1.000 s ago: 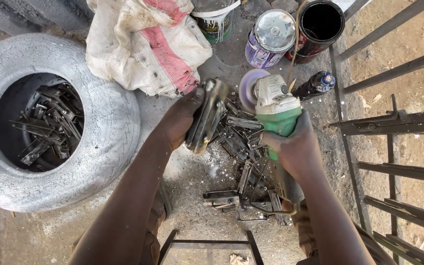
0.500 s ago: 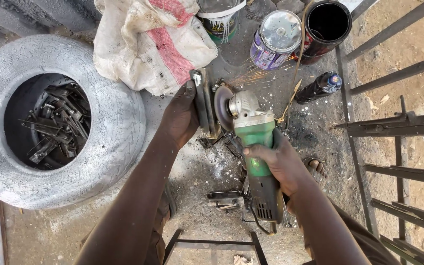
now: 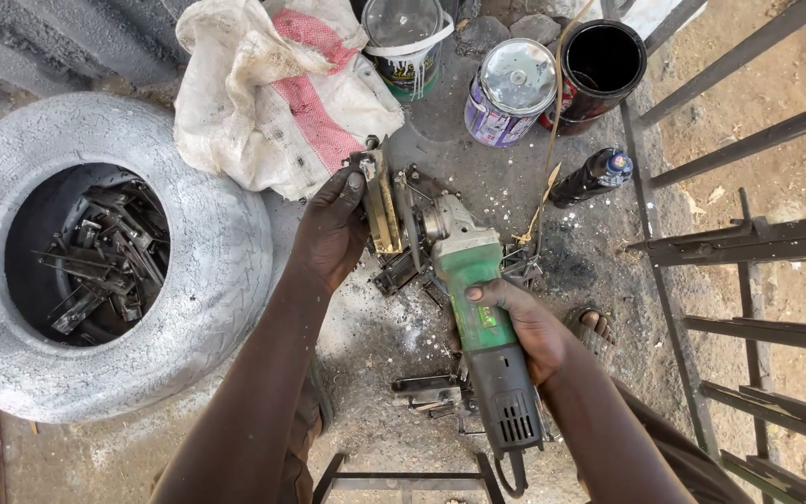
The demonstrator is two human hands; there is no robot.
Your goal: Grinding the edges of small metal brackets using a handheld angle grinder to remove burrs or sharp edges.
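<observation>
My left hand (image 3: 331,229) grips a small flat metal piece (image 3: 382,201), held upright above a pile of similar dark metal parts (image 3: 401,271) on the ground. My right hand (image 3: 524,327) is wrapped around the green body of an angle grinder (image 3: 473,303). The grinder's disc (image 3: 409,217) sits right against the right side of the metal piece. Its grey rear end and cable point back toward me.
A grey-painted tyre (image 3: 226,271) at the left holds several metal pieces (image 3: 104,261). A white and red sack (image 3: 282,93), paint cans (image 3: 507,89), a black bucket (image 3: 601,61) and a dark bottle (image 3: 590,177) lie ahead. A metal bar frame (image 3: 748,243) runs along the right. More metal scraps (image 3: 431,392) lie near my foot (image 3: 594,329).
My right hand has slid back along the grinder's body. The grinder's disc has closed in on the metal piece, which my left hand now holds more upright.
</observation>
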